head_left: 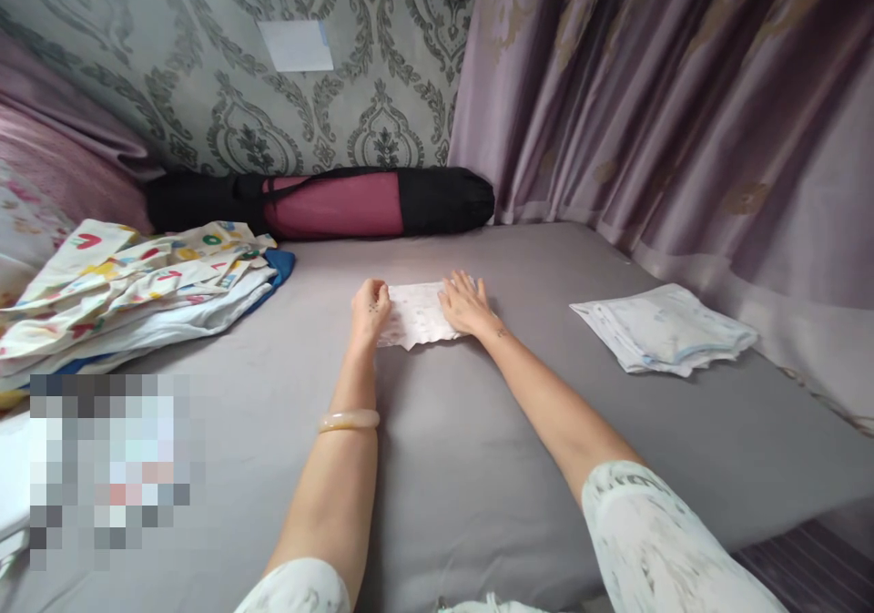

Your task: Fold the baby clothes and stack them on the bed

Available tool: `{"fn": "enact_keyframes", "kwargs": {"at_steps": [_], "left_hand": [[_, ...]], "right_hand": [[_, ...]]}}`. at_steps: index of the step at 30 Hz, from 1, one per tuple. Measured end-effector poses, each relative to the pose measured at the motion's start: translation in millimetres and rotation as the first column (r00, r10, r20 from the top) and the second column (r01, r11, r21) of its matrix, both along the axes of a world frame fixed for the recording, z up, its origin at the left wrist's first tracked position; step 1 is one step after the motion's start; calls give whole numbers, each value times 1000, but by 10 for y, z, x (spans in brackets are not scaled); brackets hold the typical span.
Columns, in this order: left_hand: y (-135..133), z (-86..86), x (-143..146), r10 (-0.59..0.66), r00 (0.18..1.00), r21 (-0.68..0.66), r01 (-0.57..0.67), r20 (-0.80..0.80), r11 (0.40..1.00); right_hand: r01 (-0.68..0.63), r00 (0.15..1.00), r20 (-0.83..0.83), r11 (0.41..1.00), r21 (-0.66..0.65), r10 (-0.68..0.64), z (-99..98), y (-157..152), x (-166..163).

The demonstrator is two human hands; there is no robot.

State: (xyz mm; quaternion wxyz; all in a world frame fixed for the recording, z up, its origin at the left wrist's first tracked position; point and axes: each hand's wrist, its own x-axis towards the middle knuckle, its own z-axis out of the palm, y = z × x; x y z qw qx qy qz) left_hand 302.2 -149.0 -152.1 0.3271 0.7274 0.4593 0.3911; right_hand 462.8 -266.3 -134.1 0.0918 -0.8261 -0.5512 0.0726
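Observation:
A small white printed cloth lies on the grey bed sheet in front of me, its near edge wavy. My left hand is closed on the cloth's left edge, fingers curled. On its right end my right hand rests flat with the fingers spread. Further right sits a stack of folded white cloths, some with pale blue edging. What the left fingertips pinch is partly hidden by the hand.
A long black and pink bag lies along the wall. To the left is a pile of patterned clothes. A blurred-out patch covers something at the lower left. Purple curtains hang down to the bed's right side.

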Motion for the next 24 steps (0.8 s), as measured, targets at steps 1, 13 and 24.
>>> {"fn": "enact_keyframes", "kwargs": {"at_steps": [1, 13, 24], "left_hand": [[11, -5, -7, 9, 1000, 16, -9, -8, 1000], [61, -37, -165, 220, 900, 32, -224, -375, 974], [23, 157, -299, 101, 794, -162, -243, -600, 956]], "right_hand": [[31, 999, 34, 1000, 5, -31, 2, -40, 44], [73, 997, -33, 992, -100, -76, -145, -125, 220], [345, 919, -209, 938, 21, -334, -61, -158, 557]]}}
